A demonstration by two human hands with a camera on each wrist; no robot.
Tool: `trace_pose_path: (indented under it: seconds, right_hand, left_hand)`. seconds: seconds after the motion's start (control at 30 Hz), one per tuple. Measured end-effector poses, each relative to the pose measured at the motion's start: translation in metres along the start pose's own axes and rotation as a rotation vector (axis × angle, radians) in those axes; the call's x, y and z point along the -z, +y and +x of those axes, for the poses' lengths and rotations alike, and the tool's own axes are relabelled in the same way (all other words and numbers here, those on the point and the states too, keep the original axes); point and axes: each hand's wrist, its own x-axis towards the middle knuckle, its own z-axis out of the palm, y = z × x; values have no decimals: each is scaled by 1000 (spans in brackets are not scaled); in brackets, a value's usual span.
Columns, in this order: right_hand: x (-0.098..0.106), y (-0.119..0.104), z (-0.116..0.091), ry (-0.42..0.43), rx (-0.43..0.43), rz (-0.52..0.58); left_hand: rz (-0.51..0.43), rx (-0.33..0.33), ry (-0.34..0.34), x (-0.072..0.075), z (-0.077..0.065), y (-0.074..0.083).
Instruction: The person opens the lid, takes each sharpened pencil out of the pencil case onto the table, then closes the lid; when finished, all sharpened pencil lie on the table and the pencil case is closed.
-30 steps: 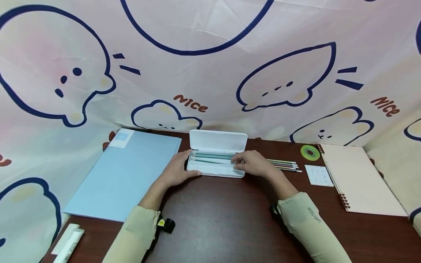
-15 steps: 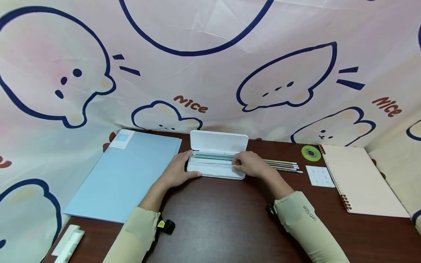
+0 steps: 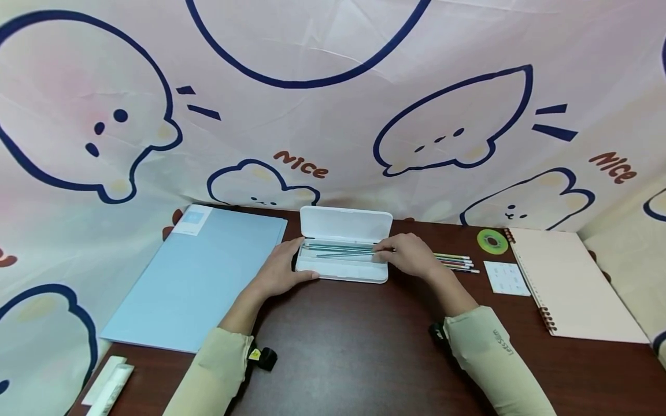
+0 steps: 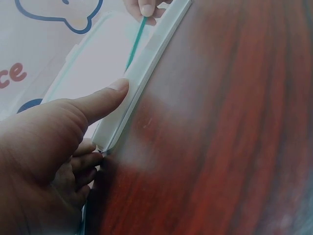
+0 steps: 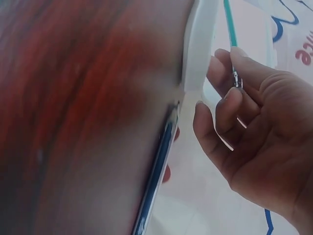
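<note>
A white pencil case (image 3: 343, 273) stands with its lid raised at the back of the table. Several green pencils (image 3: 333, 247) lie inside it. My left hand (image 3: 278, 268) holds the case's left end, thumb on the front rim and fingers at the side. Between thumb and fingers, my right hand (image 3: 408, 254) pinches one green pencil (image 5: 231, 24) near its metal end, above the case's right part. That pencil slants slightly across the others in the head view. In the left wrist view, the held pencil (image 4: 137, 41) tilts over the case's interior.
Several striped pencils (image 3: 455, 263) lie right of the case. Further right are a green tape roll (image 3: 491, 242), a white card (image 3: 506, 278) and a spiral notebook (image 3: 577, 289). A blue folder (image 3: 208, 277) lies left, with white boxes (image 3: 107, 384) near the front-left edge.
The right hand first dips to the case's front part, then moves up and right with the green pencil pinched. The left hand stays on the case.
</note>
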Motion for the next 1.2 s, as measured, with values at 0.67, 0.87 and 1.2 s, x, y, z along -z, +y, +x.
trace_pose_path:
  seconds: [0.67,0.87,1.2]
  right_hand:
    - [25,45,-40,77,-109,170]
    - [29,61,-54,106,-142,166]
    - [37,86,-79,140,-158,173]
  left_hand:
    - [-8,0,1,-1,0,0]
    - [-6,-2,2,0,0,0]
    - [-10,-6,2,0,-1,0]
